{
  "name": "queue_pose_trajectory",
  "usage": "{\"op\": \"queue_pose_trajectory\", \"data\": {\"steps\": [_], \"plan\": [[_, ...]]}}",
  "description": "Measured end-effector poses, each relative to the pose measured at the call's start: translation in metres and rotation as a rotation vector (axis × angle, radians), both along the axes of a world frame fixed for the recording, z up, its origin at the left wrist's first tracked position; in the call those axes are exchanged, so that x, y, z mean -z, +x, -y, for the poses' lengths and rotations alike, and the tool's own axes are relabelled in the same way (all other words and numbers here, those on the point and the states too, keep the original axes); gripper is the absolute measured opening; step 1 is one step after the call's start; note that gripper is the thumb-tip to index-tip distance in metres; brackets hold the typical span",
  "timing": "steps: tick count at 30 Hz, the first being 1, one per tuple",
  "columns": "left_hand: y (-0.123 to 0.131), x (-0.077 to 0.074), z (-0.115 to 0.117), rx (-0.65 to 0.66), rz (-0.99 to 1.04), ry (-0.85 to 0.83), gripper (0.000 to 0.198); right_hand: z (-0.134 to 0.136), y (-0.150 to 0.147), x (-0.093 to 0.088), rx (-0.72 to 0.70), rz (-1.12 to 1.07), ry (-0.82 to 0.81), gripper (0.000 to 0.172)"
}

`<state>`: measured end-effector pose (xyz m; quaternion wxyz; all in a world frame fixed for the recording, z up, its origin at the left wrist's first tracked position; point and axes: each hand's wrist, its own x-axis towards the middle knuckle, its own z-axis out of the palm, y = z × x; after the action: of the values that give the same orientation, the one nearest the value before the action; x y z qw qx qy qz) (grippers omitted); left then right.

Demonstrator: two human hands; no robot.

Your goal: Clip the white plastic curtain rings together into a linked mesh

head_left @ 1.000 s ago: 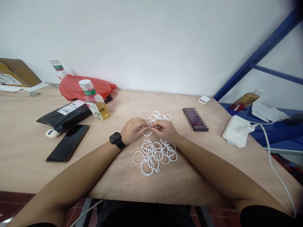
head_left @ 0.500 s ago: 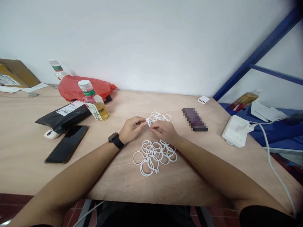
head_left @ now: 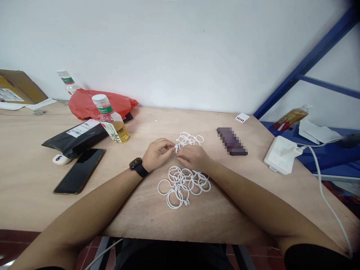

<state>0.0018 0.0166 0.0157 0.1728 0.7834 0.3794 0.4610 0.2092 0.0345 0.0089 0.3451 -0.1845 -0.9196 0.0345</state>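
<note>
Both hands meet over the middle of the table, fingertips pinched at a small white plastic curtain ring [head_left: 176, 148]. My left hand [head_left: 157, 153], with a black watch on its wrist, grips it between thumb and forefinger. From the other side, the fingers of my right hand [head_left: 194, 157] close on it and hide most of it. Just below the hands lies a loose pile of several white rings with small eyelets [head_left: 174, 186]. Beyond the fingertips sits a second group of similar rings [head_left: 189, 140], partly covered by my right hand.
Left are a phone [head_left: 80, 172], a white earbud case [head_left: 61, 159], a black parcel [head_left: 75, 137], a red bag [head_left: 84, 105] and a drink bottle [head_left: 120, 129]. Right are a dark pixelated device [head_left: 232, 141], a small white charger [head_left: 242, 118] and a white box with cable [head_left: 281, 153].
My right hand has rolled over slightly, its fingers now covering more of the ring. The left hand has barely shifted. Both ring piles lie as before.
</note>
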Motion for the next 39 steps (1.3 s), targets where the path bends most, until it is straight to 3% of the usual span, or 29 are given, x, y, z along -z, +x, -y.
{"op": "queue_pose_trajectory", "data": {"steps": [6, 19, 23, 27, 31, 34, 39], "plan": [[0.001, -0.001, 0.001, 0.033, -0.046, 0.066, 0.010, 0.001, 0.001, 0.002, 0.162, -0.182, -0.171, 0.011], [0.002, 0.000, 0.001, 0.127, -0.142, 0.164, 0.014, 0.000, 0.003, 0.000, 0.156, -0.115, -0.222, 0.017], [0.002, 0.002, 0.000, 0.064, -0.146, 0.167, 0.015, -0.001, 0.001, -0.001, 0.194, -0.136, -0.241, 0.016], [-0.003, 0.005, -0.003, -0.087, -0.215, 0.169, 0.015, -0.009, 0.009, -0.006, 0.270, -0.134, -0.250, 0.013], [-0.008, 0.008, -0.009, -0.214, -0.345, 0.138, 0.015, -0.021, 0.026, -0.021, 0.385, 0.076, -0.420, 0.009], [-0.007, 0.010, -0.011, -0.211, -0.431, 0.075, 0.015, -0.027, 0.038, -0.034, 0.333, 0.363, -0.540, 0.010], [-0.004, 0.011, -0.011, -0.156, -0.441, 0.017, 0.019, -0.027, 0.041, -0.044, 0.442, 0.637, -0.579, 0.031]]}}
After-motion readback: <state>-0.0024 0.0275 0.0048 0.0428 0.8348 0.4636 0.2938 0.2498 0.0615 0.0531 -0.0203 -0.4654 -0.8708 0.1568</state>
